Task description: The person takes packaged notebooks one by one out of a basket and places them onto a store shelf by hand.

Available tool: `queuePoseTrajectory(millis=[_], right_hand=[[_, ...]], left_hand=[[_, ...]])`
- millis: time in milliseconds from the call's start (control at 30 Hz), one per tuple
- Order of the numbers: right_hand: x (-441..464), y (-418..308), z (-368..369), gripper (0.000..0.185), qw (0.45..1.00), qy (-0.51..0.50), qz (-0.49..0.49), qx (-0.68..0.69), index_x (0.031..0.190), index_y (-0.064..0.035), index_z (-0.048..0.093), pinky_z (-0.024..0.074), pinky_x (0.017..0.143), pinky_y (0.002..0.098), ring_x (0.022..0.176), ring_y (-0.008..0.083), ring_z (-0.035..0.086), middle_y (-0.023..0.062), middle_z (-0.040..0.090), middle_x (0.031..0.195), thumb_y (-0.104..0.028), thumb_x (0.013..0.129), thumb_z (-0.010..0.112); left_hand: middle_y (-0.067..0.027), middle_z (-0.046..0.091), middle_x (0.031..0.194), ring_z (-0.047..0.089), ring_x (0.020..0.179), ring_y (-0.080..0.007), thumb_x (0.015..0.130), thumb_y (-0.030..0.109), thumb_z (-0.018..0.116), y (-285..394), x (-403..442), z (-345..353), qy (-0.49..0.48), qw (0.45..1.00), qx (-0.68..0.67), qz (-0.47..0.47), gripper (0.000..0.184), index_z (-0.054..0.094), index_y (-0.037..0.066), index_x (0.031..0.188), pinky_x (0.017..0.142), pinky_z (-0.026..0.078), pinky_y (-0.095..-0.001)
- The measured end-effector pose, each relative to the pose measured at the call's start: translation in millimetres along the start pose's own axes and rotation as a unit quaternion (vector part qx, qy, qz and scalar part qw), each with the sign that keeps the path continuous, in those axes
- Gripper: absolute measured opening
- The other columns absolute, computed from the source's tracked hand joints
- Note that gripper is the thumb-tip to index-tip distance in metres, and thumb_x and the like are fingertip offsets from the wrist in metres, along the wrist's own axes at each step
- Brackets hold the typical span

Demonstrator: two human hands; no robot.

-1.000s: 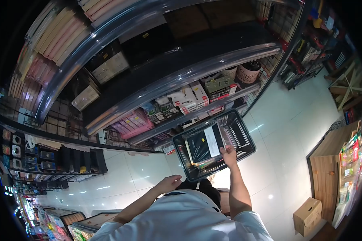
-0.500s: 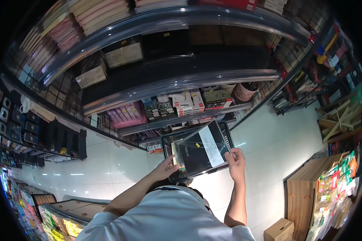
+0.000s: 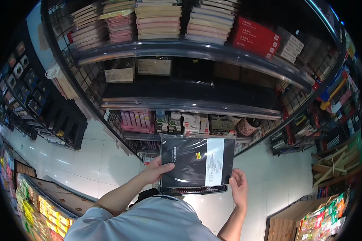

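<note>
A black notebook in clear plastic wrap, with a white paper band and a small yellow tag, is held up in front of me. My left hand grips its left edge, thumb on the cover. At the lower right corner is my right hand, its thumb and curled fingers closed at the edge. Beneath the notebook, a dark shopping basket shows only its near rim; the notebook covers the rest.
Ahead stands a shelf rack with stacked notebooks, red boxes and wrapped packs. Lower down are small boxes and a pink pot. Wooden display units flank the tiled floor.
The notebook has come up from over the basket and turned level, its cover now facing me. My left thumb has moved onto the cover. The view has shifted, showing more upper shelf.
</note>
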State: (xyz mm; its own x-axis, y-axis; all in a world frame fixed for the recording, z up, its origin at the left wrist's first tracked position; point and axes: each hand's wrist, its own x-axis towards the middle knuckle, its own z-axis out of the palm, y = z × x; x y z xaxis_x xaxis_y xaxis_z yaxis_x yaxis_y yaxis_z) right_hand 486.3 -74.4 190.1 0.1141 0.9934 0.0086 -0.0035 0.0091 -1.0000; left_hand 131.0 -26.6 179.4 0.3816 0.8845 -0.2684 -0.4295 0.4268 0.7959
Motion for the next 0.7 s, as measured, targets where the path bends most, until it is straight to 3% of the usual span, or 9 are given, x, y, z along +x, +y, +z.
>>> queuePoseTrajectory(millis=[33, 133, 233, 333, 367, 467, 500, 600, 700], right_hand=[[4.8, -13.8, -2.7, 0.051, 0.999, 0.007, 0.019, -0.037, 0.138, 0.0031, 0.046, 0.0425, 0.106, 0.0375, 0.127, 0.0228, 0.054, 0.0177, 0.057, 0.134, -0.009, 0.093, 0.065], [26.8, -63.4, 4.0, 0.056, 0.977, 0.027, -0.141, -0.158, 0.135, 0.0043, 0.051, 0.0417, 0.107, 0.0394, 0.130, 0.0276, 0.053, 0.0182, 0.057, 0.137, -0.017, 0.088, 0.073], [54.2, -127.4, 30.4, 0.061, 0.924, -0.036, -0.238, -0.297, 0.131, 0.0045, 0.056, 0.0402, 0.109, 0.0404, 0.132, 0.0337, 0.052, 0.0206, 0.056, 0.140, -0.026, 0.082, 0.078], [73.5, -149.2, 61.3, 0.062, 0.914, -0.098, -0.220, -0.328, 0.129, 0.0039, 0.058, 0.0398, 0.109, 0.0402, 0.131, 0.0377, 0.052, 0.0240, 0.056, 0.138, -0.029, 0.081, 0.079], [78.2, -147.8, 67.4, 0.062, 0.902, -0.120, -0.231, -0.345, 0.130, 0.0037, 0.059, 0.0435, 0.105, 0.0394, 0.124, 0.0384, 0.057, 0.0253, 0.060, 0.131, -0.030, 0.081, 0.079], [80.4, -143.6, 83.1, 0.058, 0.913, -0.162, -0.140, -0.348, 0.128, 0.0022, 0.061, 0.0489, 0.098, 0.0385, 0.115, 0.0370, 0.064, 0.0238, 0.066, 0.122, -0.030, 0.083, 0.078], [81.6, -140.8, 85.5, 0.055, 0.916, -0.154, -0.148, -0.339, 0.127, 0.0008, 0.063, 0.0517, 0.092, 0.0369, 0.108, 0.0348, 0.068, 0.0226, 0.069, 0.116, -0.029, 0.083, 0.077], [88.4, -129.3, 86.4, 0.050, 0.921, -0.158, -0.121, -0.335, 0.124, 0.0009, 0.065, 0.0523, 0.089, 0.0359, 0.105, 0.0323, 0.068, 0.0219, 0.069, 0.114, -0.027, 0.085, 0.076], [94.2, -124.0, 91.1, 0.045, 0.910, -0.131, -0.173, -0.353, 0.124, 0.0008, 0.064, 0.0516, 0.091, 0.0359, 0.103, 0.0287, 0.068, 0.0178, 0.069, 0.113, -0.023, 0.087, 0.073]], left_hand=[[-0.0037, 0.064, 0.122, 0.062, 0.107, -0.0131, 0.094, 0.018, 0.071, 14.0, -2.2, 4.4, -0.006, 1.000, 0.006, 0.023, 0.046, 0.052, 0.007, 0.134, 0.094, 0.052, -0.0325], [-0.0048, 0.066, 0.118, 0.063, 0.104, -0.0127, 0.091, 0.016, 0.072, 51.2, -2.4, 9.1, -0.021, 0.997, 0.052, 0.056, 0.042, 0.058, 0.002, 0.128, 0.091, 0.052, -0.0308], [-0.0055, 0.067, 0.115, 0.064, 0.102, -0.0120, 0.090, 0.018, 0.072, 84.7, -1.8, 17.2, -0.067, 0.990, 0.108, 0.052, 0.043, 0.058, 0.001, 0.127, 0.090, 0.052, -0.0291], [-0.0055, 0.067, 0.115, 0.063, 0.101, -0.0116, 0.090, 0.017, 0.071, 99.1, 1.7, 22.8, -0.094, 0.983, 0.149, 0.042, 0.041, 0.059, 0.001, 0.126, 0.089, 0.052, -0.0286], [-0.0055, 0.067, 0.115, 0.063, 0.101, -0.0116, 0.090, 0.017, 0.071, 99.9, 2.1, 23.9, -0.090, 0.985, 0.143, 0.044, 0.041, 0.060, 0.001, 0.126, 0.089, 0.052, -0.0285], [-0.0054, 0.067, 0.115, 0.063, 0.101, -0.0116, 0.090, 0.018, 0.071, 97.7, 2.1, 23.0, -0.082, 0.988, 0.123, 0.047, 0.041, 0.060, 0.001, 0.126, 0.089, 0.051, -0.0282], [-0.0053, 0.067, 0.115, 0.063, 0.101, -0.0117, 0.090, 0.018, 0.071, 97.1, 2.0, 20.1, -0.083, 0.989, 0.115, 0.047, 0.041, 0.060, 0.001, 0.126, 0.090, 0.051, -0.0282], [-0.0050, 0.067, 0.117, 0.062, 0.103, -0.0121, 0.088, 0.018, 0.072, 96.2, -0.7, 10.3, -0.083, 0.989, 0.115, 0.035, 0.044, 0.061, 0.000, 0.126, 0.091, 0.050, -0.0292], [-0.0051, 0.067, 0.117, 0.062, 0.105, -0.0125, 0.087, 0.019, 0.073, 99.3, -3.1, 2.3, -0.082, 0.990, 0.112, 0.025, 0.045, 0.061, 0.000, 0.126, 0.092, 0.050, -0.0300]])
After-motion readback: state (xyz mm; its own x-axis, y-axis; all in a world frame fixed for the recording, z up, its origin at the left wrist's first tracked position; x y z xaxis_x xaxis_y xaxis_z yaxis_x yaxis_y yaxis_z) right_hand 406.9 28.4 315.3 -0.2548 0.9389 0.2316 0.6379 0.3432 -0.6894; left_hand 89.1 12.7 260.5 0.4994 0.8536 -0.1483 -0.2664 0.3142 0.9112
